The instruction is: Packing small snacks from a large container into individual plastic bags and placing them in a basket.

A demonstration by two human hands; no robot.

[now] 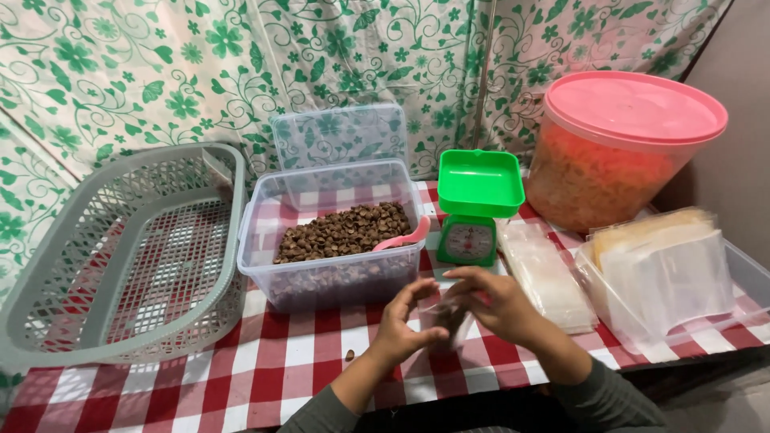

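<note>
My left hand (403, 321) and my right hand (497, 303) meet over the checked tablecloth and together pinch a small clear plastic bag (446, 319) with a few brown pieces in it. Just behind the hands stands a clear plastic tub (257, 232) half full of brown snack pieces (343, 231). A pink scoop (403, 238) rests in the tub's right corner. A small green kitchen scale (475, 207) with an empty green tray stands to the tub's right.
An empty grey lattice basket (120, 256) lies at left. A big tub with a pink lid (622, 144) stands at back right. A stack of clear bags (545, 277) and a tray of bags (674, 273) lie at right. One brown piece (350, 354) lies on the red-and-white tablecloth (265, 369).
</note>
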